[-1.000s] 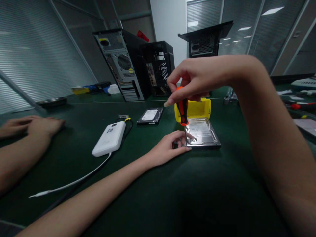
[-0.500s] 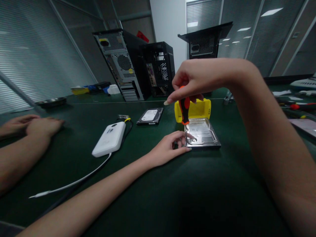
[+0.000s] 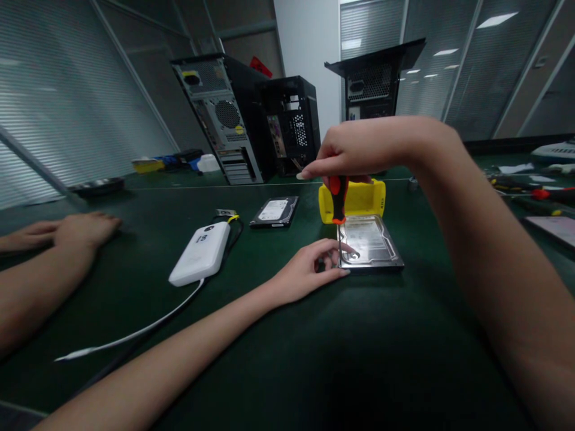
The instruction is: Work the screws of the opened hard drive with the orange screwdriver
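Hard drive [image 3: 372,244] held at edge by left hand [image 3: 305,267]; right hand [image 3: 349,145] above, wrist bent, clamped round upright screwdriver [image 3: 338,203]

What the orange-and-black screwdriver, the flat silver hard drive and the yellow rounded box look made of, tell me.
Orange-and-black screwdriver: handle likely plastic, black areas look matte, perhaps rubbery; thin grey shaft looks metallic.
Flat silver hard drive: metal cover, bright reflections and pressed contours.
Yellow rounded box: probably smooth moulded plastic, even colour, soft corners.

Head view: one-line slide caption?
Left hand resting on a silver hard drive; right hand holding a red-and-black screwdriver upright at the drive's near-left corner.
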`<state>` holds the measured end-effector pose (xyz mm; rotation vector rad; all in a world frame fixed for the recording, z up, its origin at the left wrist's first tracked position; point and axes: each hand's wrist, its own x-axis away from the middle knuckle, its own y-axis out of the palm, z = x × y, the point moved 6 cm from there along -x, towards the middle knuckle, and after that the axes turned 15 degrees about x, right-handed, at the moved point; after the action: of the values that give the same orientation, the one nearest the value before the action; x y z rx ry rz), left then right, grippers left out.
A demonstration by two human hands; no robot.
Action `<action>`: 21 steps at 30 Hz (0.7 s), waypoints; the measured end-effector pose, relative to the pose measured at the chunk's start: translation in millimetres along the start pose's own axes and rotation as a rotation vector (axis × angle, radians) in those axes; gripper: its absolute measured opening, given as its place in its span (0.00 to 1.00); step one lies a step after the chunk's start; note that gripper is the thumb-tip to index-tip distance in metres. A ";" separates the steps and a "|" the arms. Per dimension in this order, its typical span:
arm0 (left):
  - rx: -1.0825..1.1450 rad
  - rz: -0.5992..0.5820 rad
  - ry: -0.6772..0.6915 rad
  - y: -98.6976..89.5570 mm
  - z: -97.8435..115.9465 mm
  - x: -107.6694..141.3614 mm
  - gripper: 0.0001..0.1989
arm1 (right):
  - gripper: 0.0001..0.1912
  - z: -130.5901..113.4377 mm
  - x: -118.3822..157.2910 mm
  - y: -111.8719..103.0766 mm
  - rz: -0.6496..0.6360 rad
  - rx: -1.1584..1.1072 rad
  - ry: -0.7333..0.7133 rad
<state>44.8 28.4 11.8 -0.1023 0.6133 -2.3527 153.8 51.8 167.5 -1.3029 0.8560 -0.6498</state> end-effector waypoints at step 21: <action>-0.030 -0.007 -0.009 -1.9 2.7 -0.4 0.20 | 0.19 -13.0 14.8 -4.0 -0.105 -0.060 0.033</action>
<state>44.6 28.8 15.0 -0.1293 0.6451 -2.3491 151.3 31.9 168.3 -1.4019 0.8439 -0.7345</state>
